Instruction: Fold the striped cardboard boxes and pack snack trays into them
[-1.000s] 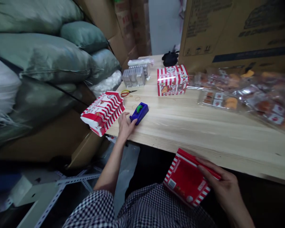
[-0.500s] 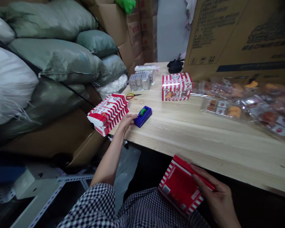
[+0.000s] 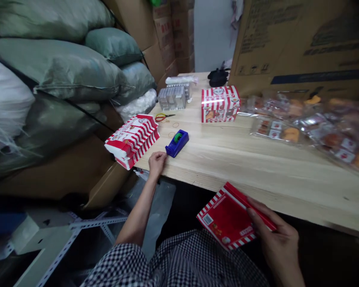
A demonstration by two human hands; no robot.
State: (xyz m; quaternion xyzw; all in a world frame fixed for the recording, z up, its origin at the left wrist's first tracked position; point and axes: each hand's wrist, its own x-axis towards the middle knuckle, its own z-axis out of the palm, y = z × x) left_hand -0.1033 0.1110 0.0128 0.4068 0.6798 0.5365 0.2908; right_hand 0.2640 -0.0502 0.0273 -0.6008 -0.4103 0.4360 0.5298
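My right hand (image 3: 277, 241) grips a flat red box with red-and-white striped edges (image 3: 225, 217), held tilted over my lap just below the wooden table's front edge (image 3: 257, 189). My left hand (image 3: 157, 162) rests at the table's left front corner with its fingers curled together, right beside the near end of a blue tape dispenser (image 3: 177, 142). I cannot tell whether anything is pinched in those fingers. A stack of folded striped boxes (image 3: 131, 139) lies just left of that hand, overhanging the table's end.
An assembled striped box (image 3: 219, 103) stands mid-table, with clear plastic trays (image 3: 172, 97), scissors (image 3: 163, 116) and rubber bands (image 3: 175, 124) behind the dispenser. Bagged snack packets (image 3: 311, 123) cover the right side. A big cardboard carton (image 3: 302, 40) stands behind; stuffed sacks (image 3: 62, 71) pile up on the left.
My left hand has drawn back from the tape dispenser toward the table's edge and curled shut. The red box in my right hand has tipped flatter.
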